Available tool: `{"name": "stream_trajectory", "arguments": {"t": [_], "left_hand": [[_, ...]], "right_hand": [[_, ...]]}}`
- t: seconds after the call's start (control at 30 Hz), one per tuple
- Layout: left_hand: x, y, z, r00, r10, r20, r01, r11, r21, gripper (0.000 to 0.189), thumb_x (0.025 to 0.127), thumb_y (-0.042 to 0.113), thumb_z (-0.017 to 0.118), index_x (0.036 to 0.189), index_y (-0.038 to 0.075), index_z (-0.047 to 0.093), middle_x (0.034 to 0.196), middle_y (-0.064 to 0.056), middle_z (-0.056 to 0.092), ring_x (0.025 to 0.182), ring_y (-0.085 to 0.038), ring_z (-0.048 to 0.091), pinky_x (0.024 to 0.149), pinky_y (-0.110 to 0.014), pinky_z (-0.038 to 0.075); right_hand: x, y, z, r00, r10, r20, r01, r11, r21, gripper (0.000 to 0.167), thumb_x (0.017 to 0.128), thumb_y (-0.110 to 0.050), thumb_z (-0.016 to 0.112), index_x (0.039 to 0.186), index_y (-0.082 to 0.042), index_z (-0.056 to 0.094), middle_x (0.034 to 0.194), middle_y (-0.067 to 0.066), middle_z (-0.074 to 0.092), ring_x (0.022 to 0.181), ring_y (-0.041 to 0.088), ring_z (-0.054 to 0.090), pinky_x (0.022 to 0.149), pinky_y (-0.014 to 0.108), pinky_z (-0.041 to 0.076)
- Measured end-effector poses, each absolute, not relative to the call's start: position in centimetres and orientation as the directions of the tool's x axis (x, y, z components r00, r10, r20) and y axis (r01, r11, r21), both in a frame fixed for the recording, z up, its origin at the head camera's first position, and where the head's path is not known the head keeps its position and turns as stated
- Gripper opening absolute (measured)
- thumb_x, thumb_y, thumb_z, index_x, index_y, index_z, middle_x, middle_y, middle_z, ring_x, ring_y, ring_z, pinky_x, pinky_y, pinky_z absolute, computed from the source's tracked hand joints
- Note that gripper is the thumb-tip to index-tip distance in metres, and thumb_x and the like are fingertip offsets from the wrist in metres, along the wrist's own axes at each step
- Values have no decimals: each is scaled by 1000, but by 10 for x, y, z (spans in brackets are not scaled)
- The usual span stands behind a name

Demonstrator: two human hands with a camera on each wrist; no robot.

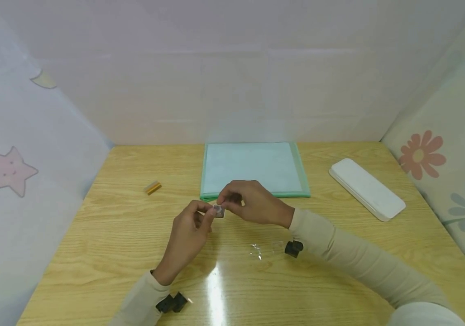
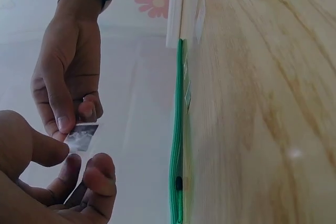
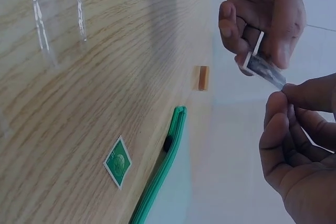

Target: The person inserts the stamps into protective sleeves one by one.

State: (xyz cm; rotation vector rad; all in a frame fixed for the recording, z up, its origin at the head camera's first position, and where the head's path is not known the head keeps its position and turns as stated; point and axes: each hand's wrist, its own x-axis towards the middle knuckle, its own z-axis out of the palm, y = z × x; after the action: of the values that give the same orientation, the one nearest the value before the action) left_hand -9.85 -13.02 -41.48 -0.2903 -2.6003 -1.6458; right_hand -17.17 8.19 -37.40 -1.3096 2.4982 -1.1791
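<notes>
Over the middle of the table, both hands pinch a small grey-pictured stamp [image 1: 218, 211] with a white border. My left hand [image 1: 189, 228] grips its left edge between thumb and fingers. From the other side, my right hand [image 1: 252, 201] holds it by thumb and fingertip at the upper right edge. The right wrist view shows the stamp [image 3: 265, 71] tilted, with a thin white strip [image 3: 259, 43] sticking out by the left fingers. Below the hands, a green stamp [image 3: 118, 163] lies on the wood near the folder's zip; it is hidden in the head view.
A pale blue zip folder [image 1: 252, 167] with green edging lies behind the hands. To the right is a white case [image 1: 366, 189], to the left a small orange-brown block [image 1: 152, 187]. Clear plastic pieces [image 1: 256, 251] lie in front on the wooden table [image 1: 106, 253].
</notes>
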Motion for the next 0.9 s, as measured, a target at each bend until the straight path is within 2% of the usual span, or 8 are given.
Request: {"name": "stream_trajectory", "arguments": {"t": [0.17, 0.3, 0.5, 0.67, 0.83, 0.9], "left_hand": [[-98, -132, -414, -982, 108, 153, 186, 458, 870, 9, 103, 24, 62, 105, 16, 63, 86, -11, 65, 66, -19, 59, 54, -31, 49], [-100, -135, -414, -984, 133, 116, 166, 487, 857, 11, 102, 25, 62, 103, 15, 64, 85, -6, 64, 61, -18, 55, 50, -30, 47], [-102, -143, -419, -979, 194, -55, 68, 576, 814, 13, 102, 24, 62, 97, 12, 66, 86, -3, 68, 59, -16, 54, 49, -30, 43], [-101, -146, -429, -968, 227, -102, 85, 687, 722, 13, 99, 16, 62, 87, 12, 62, 96, 0, 71, 64, -12, 55, 52, -29, 42], [-98, -147, -436, -958, 261, -117, 142, 791, 595, 19, 97, 12, 63, 78, 12, 58, 75, 3, 60, 57, -12, 47, 50, -29, 39], [-97, -147, -436, -954, 273, -126, 157, 810, 565, 23, 97, 11, 62, 75, 13, 55, 68, 3, 54, 55, -12, 45, 49, -28, 37]], "right_hand": [[-174, 85, -376, -637, -733, 241, -643, 331, -691, 10, 98, -11, 67, 107, -13, 70, 98, -7, 69, 77, 5, 62, 68, 23, 54], [-177, 88, -378, -641, -735, 224, -640, 350, -684, 11, 100, -14, 66, 110, -14, 69, 101, -9, 66, 79, 8, 62, 68, 24, 53], [-185, 105, -381, -693, -705, 151, -630, 490, -602, 9, 102, -22, 63, 108, -19, 69, 97, -13, 64, 78, 8, 61, 66, 26, 52], [-193, 121, -391, -739, -674, 14, -577, 622, -529, 9, 102, -20, 63, 105, -16, 71, 95, -8, 68, 76, 7, 59, 70, 28, 52], [-192, 125, -409, -766, -632, -117, -514, 711, -479, 11, 99, -18, 65, 108, -14, 70, 100, -6, 64, 88, 9, 58, 80, 30, 51], [-192, 124, -415, -766, -625, -148, -501, 726, -472, 13, 98, -21, 68, 109, -15, 69, 99, -6, 61, 88, 10, 56, 80, 30, 51]]}}
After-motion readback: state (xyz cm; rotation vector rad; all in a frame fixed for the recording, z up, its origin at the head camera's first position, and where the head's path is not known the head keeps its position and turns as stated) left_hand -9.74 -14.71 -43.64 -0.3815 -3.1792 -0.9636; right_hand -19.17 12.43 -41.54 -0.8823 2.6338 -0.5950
